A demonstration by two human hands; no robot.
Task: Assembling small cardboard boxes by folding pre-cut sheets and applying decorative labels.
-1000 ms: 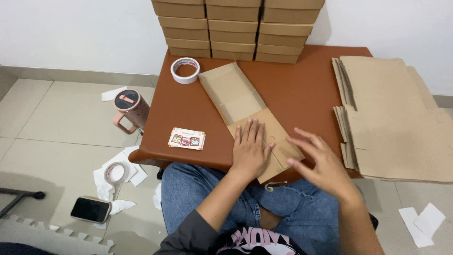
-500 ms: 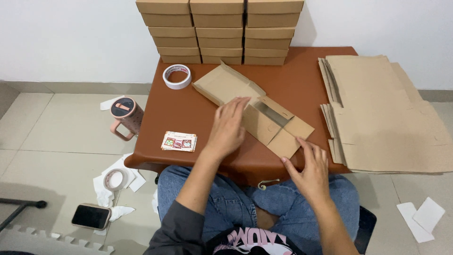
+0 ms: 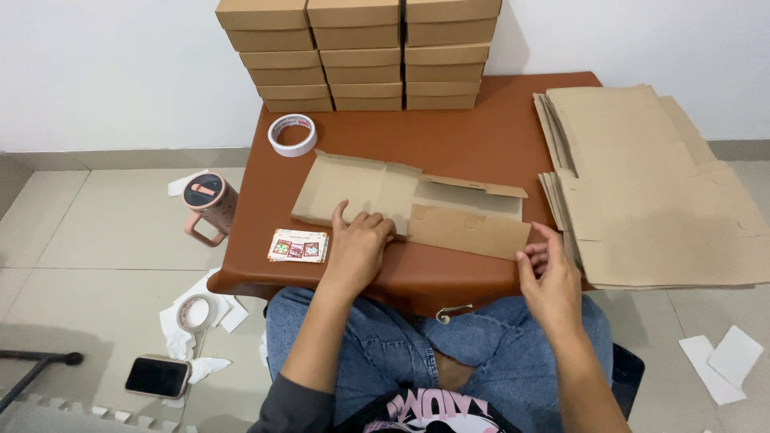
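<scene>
A flat brown cardboard box blank (image 3: 417,204) lies crosswise on the brown table (image 3: 449,136), one long side flap raised. My left hand (image 3: 358,244) rests palm down on its near edge, fingers spread over the left panel. My right hand (image 3: 549,273) touches the blank's near right corner with its fingertips, just off the table's front edge. Neither hand holds anything else.
Stacks of folded brown boxes (image 3: 357,52) stand at the table's back. A tape roll (image 3: 293,134) and a small card (image 3: 298,245) lie to the left. A pile of flat cardboard blanks (image 3: 650,184) fills the right. On the floor: a pink mug (image 3: 207,200), another tape roll (image 3: 196,311), a phone (image 3: 159,376), paper scraps.
The cardboard blank has turned from pointing away from me to lying crosswise on the table. Both hands followed it, the right moving to its near right corner.
</scene>
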